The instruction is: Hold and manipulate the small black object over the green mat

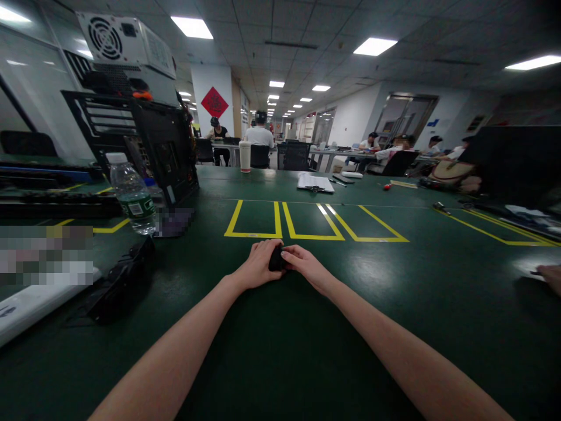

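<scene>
Both hands close together on a small black object (276,258), the left hand (258,264) wrapped around it from one side and the right hand (305,266) pinching it from the other, so the grip of each is shut on that one piece (what the piece is cannot be told, since the fingers cover most of it). It sits low over the dark green tabletop (394,304), just short of three yellow taped rectangles (307,221) marked on the surface. Off to the left stand a clear water bottle (132,195) and, behind it, an open black computer case (144,140) with a white power supply (127,44) on top. A black device (120,280) lies near the left forearm. Farther back are a white cup (245,156) and a clipboard with papers (315,183). Other people sit at desks in the distance.
</scene>
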The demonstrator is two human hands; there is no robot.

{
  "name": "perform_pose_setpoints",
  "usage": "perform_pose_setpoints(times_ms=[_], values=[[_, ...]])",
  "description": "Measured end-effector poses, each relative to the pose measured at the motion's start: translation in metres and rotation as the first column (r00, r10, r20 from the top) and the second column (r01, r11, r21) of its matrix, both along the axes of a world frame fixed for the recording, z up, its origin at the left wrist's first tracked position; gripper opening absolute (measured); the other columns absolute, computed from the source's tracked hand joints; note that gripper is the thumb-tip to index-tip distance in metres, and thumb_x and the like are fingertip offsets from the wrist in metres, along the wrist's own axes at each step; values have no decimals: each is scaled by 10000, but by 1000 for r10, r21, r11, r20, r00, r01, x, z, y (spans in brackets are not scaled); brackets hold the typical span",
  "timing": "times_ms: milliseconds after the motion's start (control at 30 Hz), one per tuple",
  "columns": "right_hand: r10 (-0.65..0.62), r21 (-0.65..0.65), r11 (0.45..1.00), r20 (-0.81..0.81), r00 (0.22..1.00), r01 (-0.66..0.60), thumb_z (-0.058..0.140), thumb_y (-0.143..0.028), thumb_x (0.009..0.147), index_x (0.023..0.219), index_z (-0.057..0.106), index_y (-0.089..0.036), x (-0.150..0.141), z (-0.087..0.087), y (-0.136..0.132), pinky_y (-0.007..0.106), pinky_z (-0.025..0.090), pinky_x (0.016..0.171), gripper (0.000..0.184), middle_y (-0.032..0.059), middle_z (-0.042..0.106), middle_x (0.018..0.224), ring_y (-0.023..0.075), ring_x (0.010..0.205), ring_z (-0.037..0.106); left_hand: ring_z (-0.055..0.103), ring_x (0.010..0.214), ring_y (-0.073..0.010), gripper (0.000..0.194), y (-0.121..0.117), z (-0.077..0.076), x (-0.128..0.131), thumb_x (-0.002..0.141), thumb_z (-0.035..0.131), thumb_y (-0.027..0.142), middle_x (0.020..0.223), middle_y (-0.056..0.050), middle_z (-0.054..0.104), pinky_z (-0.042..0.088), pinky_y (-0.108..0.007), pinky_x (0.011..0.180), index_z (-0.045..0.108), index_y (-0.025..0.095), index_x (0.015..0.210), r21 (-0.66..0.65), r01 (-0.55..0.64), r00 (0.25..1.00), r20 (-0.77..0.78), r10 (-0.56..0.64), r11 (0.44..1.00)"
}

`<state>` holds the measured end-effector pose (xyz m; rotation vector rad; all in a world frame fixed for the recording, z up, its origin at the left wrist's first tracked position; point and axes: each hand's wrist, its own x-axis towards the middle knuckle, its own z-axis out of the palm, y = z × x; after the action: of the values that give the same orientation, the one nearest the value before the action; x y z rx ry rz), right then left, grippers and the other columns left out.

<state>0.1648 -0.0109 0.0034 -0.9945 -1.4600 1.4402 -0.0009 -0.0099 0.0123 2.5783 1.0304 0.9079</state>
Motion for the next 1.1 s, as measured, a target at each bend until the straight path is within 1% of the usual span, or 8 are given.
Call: perform_pose_setpoints(times_ms=[233, 367, 533, 667, 767, 833, 967, 1100], values=[[43, 12, 999, -11, 999, -43, 636, -315, 656, 888, 500, -210, 3, 11, -8, 334, 422, 767, 288, 11, 576, 866, 162, 855, 541, 455, 998, -230, 568, 1, -2, 1, 632, 630, 254, 1064, -54, 483, 298, -398, 891, 333, 219, 1115, 2, -11, 1000, 3, 11, 1000], [7, 10, 1000, -5, 1000, -7, 564, -383, 711, 883, 498, -214, 2, 5, -6, 334, 425, 750, 250, 5, 579, 819, 148, 796, 546, 453, 1002, -226, 573, 1, -1, 0, 630, 631, 243, 1065, -50, 483, 296, -392, 891, 331, 223, 1118, -5, -7, 1000, 2, 7, 1000], [-13, -9, 1000, 8, 1000, 13, 575, -384, 699, 921, 513, -194, 0, 0, 0, 337, 420, 769, 298, 39, 568, 929, 166, 865, 533, 453, 1006, -229, 570, -1, 1, 0, 637, 624, 246, 1072, -52, 479, 286, -402, 901, 329, 226, 1124, -18, 0, 1000, 3, 0, 1000], [15, -20, 1000, 7, 1000, -15, 601, -348, 681, 909, 524, -188, 2, 7, -4, 347, 414, 790, 288, 40, 567, 947, 171, 890, 532, 456, 1004, -232, 562, -2, 3, 0, 643, 622, 255, 1069, -51, 481, 287, -410, 902, 331, 227, 1123, -27, 4, 1000, 4, -4, 1000], [40, -19, 999, 5, 999, -40, 656, -296, 635, 920, 505, -208, 4, 13, -9, 357, 416, 788, 334, 22, 581, 921, 178, 891, 536, 455, 1006, -232, 553, -2, 3, 0, 649, 619, 259, 1070, -50, 480, 294, -410, 897, 333, 230, 1122, -28, 4, 1000, 5, -4, 1000], [40, -18, 999, 1, 999, -40, 645, -314, 646, 916, 499, -212, 4, 14, -10, 356, 418, 781, 323, 16, 585, 891, 177, 877, 539, 457, 1004, -232, 552, -2, 3, 0, 648, 619, 257, 1068, -49, 482, 297, -408, 893, 334, 231, 1120, -27, 2, 1000, 6, -2, 1000], [6, -11, 1000, -17, 1000, -6, 565, -389, 707, 883, 500, -215, 1, 7, -6, 330, 419, 768, 256, 10, 581, 850, 155, 838, 540, 453, 1012, -235, 567, -1, 1, 1, 633, 627, 237, 1075, -53, 481, 296, -405, 891, 334, 223, 1118, -18, -6, 1000, 6, 6, 1000], [-24, -19, 1000, -22, 999, 23, 584, -381, 691, 871, 511, -194, -1, -1, 0, 333, 417, 768, 270, 20, 564, 875, 151, 831, 534, 450, 1016, -237, 574, 0, 0, 2, 630, 625, 226, 1076, -61, 481, 296, -402, 890, 329, 212, 1122, -11, -11, 1000, 5, 11, 1000]])
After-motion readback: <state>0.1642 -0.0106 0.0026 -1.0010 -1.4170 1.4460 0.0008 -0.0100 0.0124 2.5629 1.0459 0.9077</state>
